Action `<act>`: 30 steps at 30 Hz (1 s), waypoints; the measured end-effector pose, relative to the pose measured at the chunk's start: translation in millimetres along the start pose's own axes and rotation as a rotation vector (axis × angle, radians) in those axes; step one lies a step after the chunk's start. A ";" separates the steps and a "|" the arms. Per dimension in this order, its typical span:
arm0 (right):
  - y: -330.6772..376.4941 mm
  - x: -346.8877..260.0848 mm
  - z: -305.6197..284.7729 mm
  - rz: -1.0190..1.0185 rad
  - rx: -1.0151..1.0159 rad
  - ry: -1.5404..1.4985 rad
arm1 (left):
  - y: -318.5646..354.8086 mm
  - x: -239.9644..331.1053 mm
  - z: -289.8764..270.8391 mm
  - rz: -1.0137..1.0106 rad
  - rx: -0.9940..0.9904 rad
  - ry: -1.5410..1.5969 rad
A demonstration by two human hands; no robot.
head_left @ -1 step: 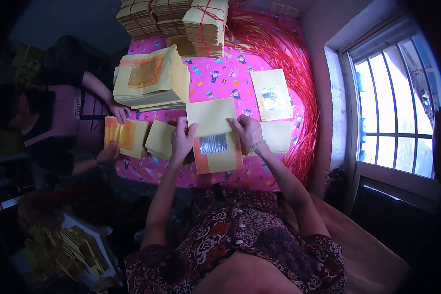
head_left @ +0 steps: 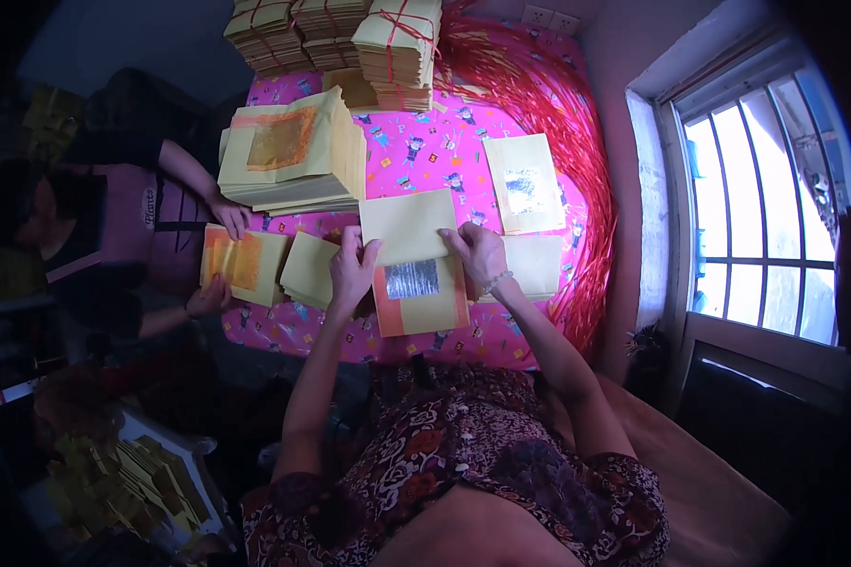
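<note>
A plain yellow sheet of joss paper (head_left: pixel 407 225) is pinched by its side edges. My left hand (head_left: pixel 351 272) grips it on the left, thumb on top. On the right edge, my right hand (head_left: pixel 482 255) closes its thumb and fingers on the same sheet. Just below and partly covered lies a joss paper sheet with a silver foil patch (head_left: pixel 422 317) and orange borders. Beside my left hand is a small yellow paper stack (head_left: pixel 309 269). More yellow paper (head_left: pixel 536 265) lies past my right wrist, with a silver-patched sheet (head_left: pixel 525 184) farther back.
A co-worker's hands (head_left: pixel 219 283) hold a gold-patched sheet (head_left: pixel 236 263) at the left. Behind stands a tall paper stack (head_left: pixel 298 156), with red-tied bundles (head_left: pixel 397 52) at the back. Red strips (head_left: pixel 577 142) run along the right of the pink patterned tablecloth (head_left: pixel 416 151). A barred window (head_left: pixel 766 208) is at the right.
</note>
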State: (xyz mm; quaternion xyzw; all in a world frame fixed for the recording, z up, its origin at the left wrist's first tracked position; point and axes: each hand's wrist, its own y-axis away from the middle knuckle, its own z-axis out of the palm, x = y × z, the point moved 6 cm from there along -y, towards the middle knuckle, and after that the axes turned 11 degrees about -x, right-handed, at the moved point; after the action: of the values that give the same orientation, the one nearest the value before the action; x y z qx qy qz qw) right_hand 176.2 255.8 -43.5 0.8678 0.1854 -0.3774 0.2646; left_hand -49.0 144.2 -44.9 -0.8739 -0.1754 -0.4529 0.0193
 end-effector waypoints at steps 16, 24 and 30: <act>-7.9 -2.5 5.6 0.037 -0.040 0.345 | 10.4 31.6 6.4 0.175 0.258 -0.361; -0.9 -9.9 2.4 -0.175 0.221 0.427 | 5.8 47.6 22.4 0.144 -0.023 -0.494; 13.8 -43.1 26.7 -0.338 0.115 0.573 | 5.3 48.0 45.2 0.038 -0.076 -0.782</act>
State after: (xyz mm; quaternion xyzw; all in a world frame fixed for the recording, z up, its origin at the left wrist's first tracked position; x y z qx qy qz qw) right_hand 140.6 223.7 -21.9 0.9091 0.3720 -0.1667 0.0859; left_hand 13.6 161.8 -32.5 -0.9837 -0.1363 -0.0916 -0.0730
